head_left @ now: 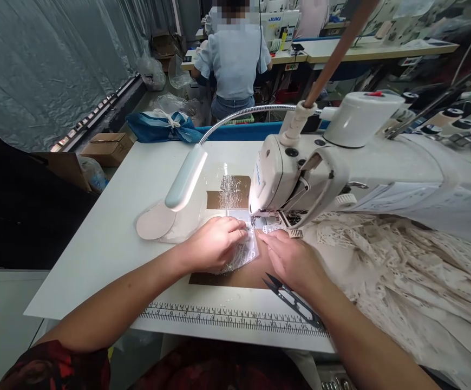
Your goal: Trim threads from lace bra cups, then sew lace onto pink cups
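My left hand [215,244] rests on a piece of white lace fabric [246,253], left of the needle of the white sewing machine [272,173]. Its fingers are bent and pressed down on the lace. On the other side of the needle, my right hand [292,260] has thumb and index finger together at the edge of the lace; what lies between those fingertips is too small to make out. Black thread snips [292,300] lie on the table just below my right hand. Cream lace fabric [381,254] is heaped to the right, under the machine arm.
A lamp [187,176] on a bendy metal neck hangs over the white table [109,233]. Left of the lace lies a pale oval piece [156,221]. A ruler strip [227,319] runs along the front edge. A blue cloth bundle [162,127] sits behind; farther back, a person [233,65] sits.
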The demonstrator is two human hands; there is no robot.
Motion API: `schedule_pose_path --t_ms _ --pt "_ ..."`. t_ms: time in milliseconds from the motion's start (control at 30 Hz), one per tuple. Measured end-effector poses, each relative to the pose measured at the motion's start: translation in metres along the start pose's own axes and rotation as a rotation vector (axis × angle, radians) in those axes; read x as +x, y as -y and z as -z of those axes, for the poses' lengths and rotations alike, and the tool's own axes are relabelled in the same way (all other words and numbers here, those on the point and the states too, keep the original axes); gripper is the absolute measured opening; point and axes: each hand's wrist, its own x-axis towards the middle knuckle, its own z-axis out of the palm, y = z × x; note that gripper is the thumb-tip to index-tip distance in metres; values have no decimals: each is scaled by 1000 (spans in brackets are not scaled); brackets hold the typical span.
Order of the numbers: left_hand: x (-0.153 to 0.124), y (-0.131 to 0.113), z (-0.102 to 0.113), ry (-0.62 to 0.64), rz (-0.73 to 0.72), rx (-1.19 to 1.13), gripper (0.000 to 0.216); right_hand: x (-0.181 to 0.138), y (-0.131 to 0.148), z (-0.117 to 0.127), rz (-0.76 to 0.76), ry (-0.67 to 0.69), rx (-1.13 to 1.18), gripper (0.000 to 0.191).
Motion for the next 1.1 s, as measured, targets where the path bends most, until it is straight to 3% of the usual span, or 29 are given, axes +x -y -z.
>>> schedule_pose_path --t_ms 100,333,533,767,1100 --pt "-1 -8 -6 -20 45 -3 22 -3 -3 -2 43 -20 63 37" --pt "-2 -2 -14 -85 60 -143 21 -6 -3 2 122 -13 121 34" --pt "-5 3 -10 -89 56 -267 17 -5 -3 6 312 98 85 31" --pt "-11 5 -12 -6 -135 -101 31 -7 -5 8 378 106 45 24" --pt "-14 -2 -15 6 -195 22 32 -8 -5 9 386 80 36 23"
